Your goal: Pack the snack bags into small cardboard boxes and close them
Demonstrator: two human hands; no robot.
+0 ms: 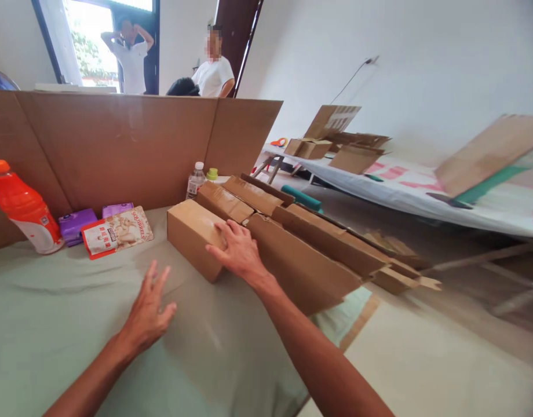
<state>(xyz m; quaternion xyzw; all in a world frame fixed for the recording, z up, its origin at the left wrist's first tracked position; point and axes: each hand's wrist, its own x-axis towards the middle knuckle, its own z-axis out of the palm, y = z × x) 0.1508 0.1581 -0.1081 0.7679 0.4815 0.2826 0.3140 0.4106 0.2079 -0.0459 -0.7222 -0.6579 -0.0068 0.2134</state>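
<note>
1. One bare left hand (151, 310) is open, fingers spread, over a pale green cloth (75, 313); whether it touches the cloth cannot be told.
2. The bare right hand (240, 252) is also open, its fingers lying on the near right end of a small, closed, plain brown cardboard box (190, 231). That box sits on the cloth, ahead of the left hand and to its right.
3. Just right of the small box are long brown cardboard cartons (301, 260) with raised flaps, lying side by side.
4. Left of the small box lies a red-and-cream printed snack pouch (119, 231), with two purple packets (77, 227) behind it and a bright orange plastic bottle (29, 211) at the far left.
5. Behind the small box stands a clear plastic bottle with a white cap (196, 180), near a yellow-green cap (212, 174).
6. A wide, creased brown cardboard panel (131, 150) stands upright behind these.
7. Across the room, a white-covered table (331, 174) bears more cardboard pieces (356, 157).
8. Beyond the panel, two people in white shirts (134, 66) are visible, one with both arms raised.
</note>
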